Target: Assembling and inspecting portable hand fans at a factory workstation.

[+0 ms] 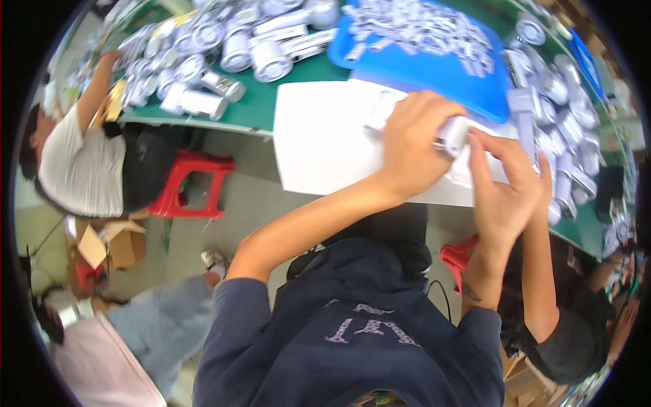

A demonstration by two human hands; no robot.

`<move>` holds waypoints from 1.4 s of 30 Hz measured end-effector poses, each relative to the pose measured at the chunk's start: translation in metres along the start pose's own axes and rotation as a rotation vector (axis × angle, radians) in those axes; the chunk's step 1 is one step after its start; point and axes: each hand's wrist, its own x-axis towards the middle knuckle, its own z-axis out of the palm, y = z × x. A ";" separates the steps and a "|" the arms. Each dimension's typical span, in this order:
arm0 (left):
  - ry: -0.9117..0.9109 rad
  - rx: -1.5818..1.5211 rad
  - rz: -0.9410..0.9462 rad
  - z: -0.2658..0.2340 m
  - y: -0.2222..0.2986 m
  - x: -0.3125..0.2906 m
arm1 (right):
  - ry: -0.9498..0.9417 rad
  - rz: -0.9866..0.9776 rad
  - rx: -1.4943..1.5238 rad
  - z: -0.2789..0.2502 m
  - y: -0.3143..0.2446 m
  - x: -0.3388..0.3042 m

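Green table (255, 98) | left hand (419, 144) clasps white device (454, 134) | right hand (508, 193) alongside, grip unclear | pale shirt lettering (371, 328)

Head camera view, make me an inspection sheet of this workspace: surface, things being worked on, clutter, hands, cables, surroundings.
Surface: green table, a white sheet along its near edge.
Things being worked on: one white device, hand-held; blurred, so details can't be told.
Clutter: a left pile and a right pile of white devices; a blue tray holding small white parts.
Hands: left hand grips the white device; right hand has its fingertips close by, contact unclear.
Cables: thin black cord low on the right; ends not traceable.
Surroundings: red stool, cardboard box and person in a white top, all on the left.
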 end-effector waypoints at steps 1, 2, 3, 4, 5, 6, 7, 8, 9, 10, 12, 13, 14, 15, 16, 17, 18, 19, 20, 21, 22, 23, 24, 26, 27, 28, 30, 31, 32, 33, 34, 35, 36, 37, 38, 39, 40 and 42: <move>-0.004 0.044 0.033 -0.004 -0.001 0.002 | -0.003 -0.024 -0.029 0.001 0.000 0.000; 0.011 0.040 0.016 -0.004 0.000 -0.001 | 0.003 0.101 0.115 0.004 0.003 -0.003; 0.029 0.029 0.006 0.000 0.001 -0.001 | -0.005 0.183 0.175 0.003 0.006 -0.005; 0.048 0.006 0.005 0.000 0.003 -0.002 | -0.024 0.219 0.186 0.003 0.015 -0.009; 0.064 -0.012 0.016 0.007 0.005 -0.002 | -0.007 0.374 0.332 0.000 0.021 -0.013; 0.083 -0.012 0.017 0.007 0.006 -0.003 | -0.054 0.379 0.444 0.000 0.036 -0.014; 0.091 -0.041 0.028 0.016 0.010 0.000 | -0.065 0.370 0.504 -0.011 0.048 -0.013; 0.094 -0.023 0.009 0.012 0.008 -0.006 | -0.102 0.400 0.535 -0.005 0.051 -0.011; 0.091 0.002 0.003 0.008 0.009 -0.009 | -0.126 0.382 0.570 -0.003 0.050 -0.007; 0.086 0.021 -0.004 0.003 0.009 -0.012 | -0.177 0.410 0.612 -0.001 0.051 -0.004; 0.093 0.041 0.005 0.003 0.008 -0.014 | -0.252 0.479 0.657 -0.001 0.052 0.000; 0.087 0.034 0.008 0.002 0.009 -0.014 | -0.281 0.520 0.670 -0.002 0.052 0.001; 0.084 0.031 0.012 0.001 0.007 -0.014 | -0.274 0.520 0.670 0.000 0.050 0.000; 0.087 0.031 0.026 0.002 0.007 -0.013 | -0.277 0.475 0.679 0.001 0.050 0.001; 0.090 0.025 0.039 0.004 0.006 -0.012 | -0.276 0.432 0.684 0.003 0.050 0.001; 0.084 0.006 0.042 0.004 0.004 -0.012 | -0.272 0.391 0.684 0.005 0.049 0.000; 0.091 0.004 0.040 0.004 0.004 -0.008 | -0.252 0.363 0.652 0.000 0.049 0.000; 0.087 0.002 0.036 0.006 0.004 -0.007 | -0.206 0.318 0.646 0.002 0.042 -0.001; 0.084 0.018 0.034 0.001 0.003 -0.006 | -0.225 0.290 0.637 0.005 0.035 0.000; 0.058 0.011 0.005 -0.003 0.003 -0.005 | -0.175 0.268 0.688 0.010 0.034 -0.002; 0.065 0.009 0.018 -0.006 0.001 -0.002 | -0.148 0.279 0.684 0.013 0.028 -0.003; 0.087 0.015 0.027 -0.010 -0.001 0.000 | -0.143 0.281 0.663 0.014 0.020 -0.003; 0.085 0.026 0.010 -0.014 -0.004 -0.001 | -0.115 0.300 0.706 0.017 0.017 -0.002; 0.063 0.001 0.015 -0.010 -0.003 0.000 | -0.051 0.314 0.654 0.012 0.012 0.002; 0.060 0.012 0.003 -0.009 -0.002 -0.001 | -0.052 0.276 0.598 0.012 0.011 0.001; 0.059 0.026 -0.010 -0.007 -0.001 -0.002 | -0.057 0.238 0.544 0.011 0.009 0.001; 0.050 0.017 -0.001 -0.002 0.000 -0.004 | -0.055 0.199 0.472 0.008 0.004 0.001; 0.054 0.030 0.000 0.000 0.001 -0.005 | -0.025 0.148 0.430 0.010 0.006 0.000; 0.059 0.043 0.001 0.002 0.001 -0.006 | 0.003 0.096 0.389 0.011 0.007 -0.001; 0.061 0.044 0.000 0.002 0.002 -0.006 | 0.036 0.069 0.358 0.012 0.004 -0.002; 0.076 0.029 -0.011 0.002 0.003 -0.006 | 0.033 0.068 0.358 0.013 0.004 -0.003; 0.092 0.015 -0.022 0.002 0.003 -0.006 | 0.062 0.011 0.294 0.014 0.004 -0.004; 0.092 0.014 -0.023 0.002 0.004 -0.006 | 0.093 -0.045 0.230 0.015 0.004 -0.005; 0.090 0.024 -0.022 0.002 0.004 -0.006 | 0.091 -0.045 0.229 0.015 0.003 -0.006; 0.088 0.033 -0.022 0.001 0.004 -0.006 | 0.104 -0.066 0.209 0.016 0.002 -0.006; 0.087 0.031 -0.023 0.002 0.004 -0.006 | 0.119 -0.086 0.186 0.015 0.002 -0.006; 0.089 0.030 -0.019 0.003 0.004 -0.006 | 0.120 -0.085 0.184 0.015 0.001 -0.005; 0.088 0.027 -0.017 0.005 0.004 -0.006 | 0.110 0.003 0.292 0.014 0.001 -0.003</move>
